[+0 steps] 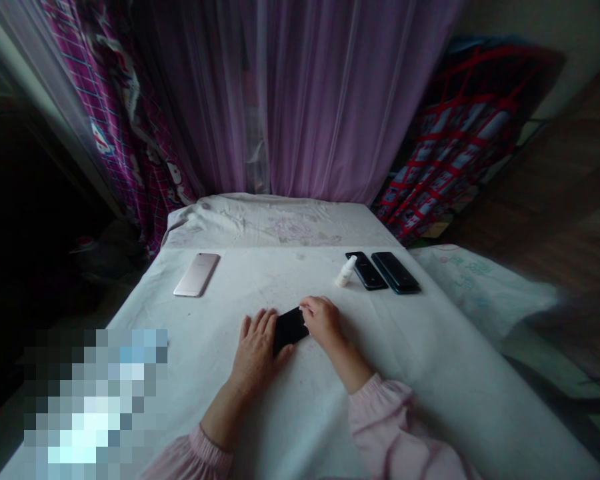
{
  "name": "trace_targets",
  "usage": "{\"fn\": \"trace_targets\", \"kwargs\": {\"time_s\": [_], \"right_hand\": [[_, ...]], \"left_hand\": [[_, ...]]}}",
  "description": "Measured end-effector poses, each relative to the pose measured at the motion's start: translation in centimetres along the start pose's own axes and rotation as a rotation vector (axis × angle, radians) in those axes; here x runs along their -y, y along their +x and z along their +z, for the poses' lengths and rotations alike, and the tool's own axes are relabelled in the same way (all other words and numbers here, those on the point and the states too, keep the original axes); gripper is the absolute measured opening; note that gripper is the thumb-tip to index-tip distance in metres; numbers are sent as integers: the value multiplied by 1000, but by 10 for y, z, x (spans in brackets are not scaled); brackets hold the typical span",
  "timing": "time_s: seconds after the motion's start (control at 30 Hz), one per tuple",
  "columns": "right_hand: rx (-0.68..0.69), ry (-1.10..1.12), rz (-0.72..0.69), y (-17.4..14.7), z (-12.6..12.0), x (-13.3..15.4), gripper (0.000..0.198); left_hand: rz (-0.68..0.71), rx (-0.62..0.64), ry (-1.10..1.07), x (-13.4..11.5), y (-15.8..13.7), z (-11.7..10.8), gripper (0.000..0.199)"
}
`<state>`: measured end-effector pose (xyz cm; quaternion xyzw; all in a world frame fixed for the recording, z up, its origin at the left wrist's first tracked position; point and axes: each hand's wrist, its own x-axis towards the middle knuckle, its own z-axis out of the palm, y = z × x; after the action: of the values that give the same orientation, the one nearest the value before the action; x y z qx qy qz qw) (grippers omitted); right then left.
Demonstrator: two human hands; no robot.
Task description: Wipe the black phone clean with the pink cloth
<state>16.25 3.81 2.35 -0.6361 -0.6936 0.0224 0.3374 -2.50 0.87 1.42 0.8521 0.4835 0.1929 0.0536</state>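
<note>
A black smartphone (289, 329) lies face up at a slant on the white-covered table. My left hand (257, 347) rests around its left end, fingers stretched along the far side and thumb by the near edge, holding it in place. At the phone's right end is my right hand (322, 319), its fingers curled and pinched over the screen's upper corner. Whatever may be between those fingertips is hidden. Beyond the right hand stands a small white spray bottle (347, 272) with a pointed cap.
Behind the bottle lie a dark phone (367, 270) and a thicker dark phone or stack (395, 272). A pale pink phone (197, 275) lies face down at the left. A blurred-out patch (95, 400) covers the table's near left. Purple curtains (330, 100) hang behind the table (260, 273).
</note>
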Motion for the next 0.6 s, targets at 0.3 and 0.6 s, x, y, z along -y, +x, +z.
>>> {"fn": "trace_targets", "kwargs": {"time_s": [0.3, 0.6], "right_hand": [[1, 4, 25, -17, -8, -3, 21], [1, -17, 32, -16, -5, -4, 22]], "left_hand": [[-9, 4, 11, 0, 0, 1, 57], [43, -20, 0, 7, -1, 6, 59]]}}
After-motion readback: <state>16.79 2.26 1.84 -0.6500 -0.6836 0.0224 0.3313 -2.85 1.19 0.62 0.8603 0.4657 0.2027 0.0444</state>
